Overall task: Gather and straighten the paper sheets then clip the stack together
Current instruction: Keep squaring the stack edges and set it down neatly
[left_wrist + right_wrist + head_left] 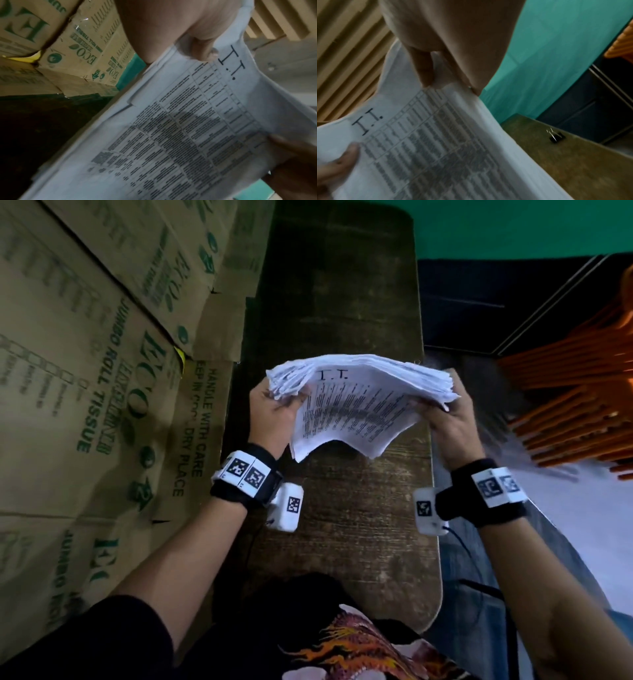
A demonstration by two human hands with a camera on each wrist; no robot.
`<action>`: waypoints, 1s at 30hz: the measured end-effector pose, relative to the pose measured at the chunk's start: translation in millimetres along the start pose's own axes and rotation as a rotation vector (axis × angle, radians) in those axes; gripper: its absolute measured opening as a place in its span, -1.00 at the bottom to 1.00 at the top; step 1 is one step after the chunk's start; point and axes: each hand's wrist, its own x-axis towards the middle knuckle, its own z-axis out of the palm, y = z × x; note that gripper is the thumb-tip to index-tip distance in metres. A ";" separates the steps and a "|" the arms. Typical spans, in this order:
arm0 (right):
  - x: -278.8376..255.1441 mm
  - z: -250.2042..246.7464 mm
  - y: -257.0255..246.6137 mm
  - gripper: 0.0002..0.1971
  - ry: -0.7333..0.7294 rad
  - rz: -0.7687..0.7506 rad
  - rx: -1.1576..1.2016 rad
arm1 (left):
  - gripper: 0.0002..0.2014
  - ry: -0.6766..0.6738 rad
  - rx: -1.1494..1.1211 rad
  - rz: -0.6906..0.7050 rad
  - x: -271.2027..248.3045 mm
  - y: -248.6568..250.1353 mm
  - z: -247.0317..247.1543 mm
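A thick stack of white printed sheets [359,405], marked "I.I." at the top, is held up above a dark wooden table [342,525]. My left hand [274,405] grips its left edge, thumb on the top page [202,52]. My right hand [445,412] grips the right edge, thumb [424,73] on the top sheet. The stack [188,128] bows and its edges are uneven at the left. A black binder clip [556,136] lies on the table beyond the stack [436,135], seen only in the right wrist view.
Cardboard boxes [85,371] printed "ECO jumbo roll tissue" are stacked along the table's left side. Orange slatted objects [582,405] sit to the right. A green wall [513,227] stands behind the table. A dark cabinet [479,302] is at the far right.
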 end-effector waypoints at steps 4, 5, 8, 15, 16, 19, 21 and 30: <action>-9.5 10.2 16.1 -0.60 0.090 0.041 -0.031 | -0.78 -0.124 -0.003 -0.048 -8.2 -13.5 -12.2; -7.9 7.8 16.4 -0.58 0.116 0.043 -0.024 | -0.77 -0.140 -0.032 -0.034 -7.6 -12.0 -15.1; -3.3 9.4 16.4 -0.57 0.191 0.049 -0.040 | -0.70 -0.141 -0.088 -0.022 -0.8 -10.5 -15.9; 7.3 5.6 25.0 -0.57 0.173 0.044 -0.068 | -0.64 -0.179 -0.045 -0.057 13.0 -12.9 -12.2; 7.7 8.5 24.9 -0.56 0.163 0.066 -0.084 | -0.64 -0.205 -0.002 -0.055 13.7 -14.0 -10.8; 9.2 20.5 27.9 -0.52 0.118 0.112 -0.104 | -0.59 -0.224 0.095 -0.059 13.9 -13.9 -0.3; 11.0 17.1 30.9 -0.53 0.125 0.120 -0.118 | -0.60 -0.172 0.050 -0.053 17.3 -13.2 1.0; 21.7 12.8 38.4 -0.72 0.208 0.110 -0.087 | -0.66 -0.056 0.105 -0.083 34.4 -12.9 -0.6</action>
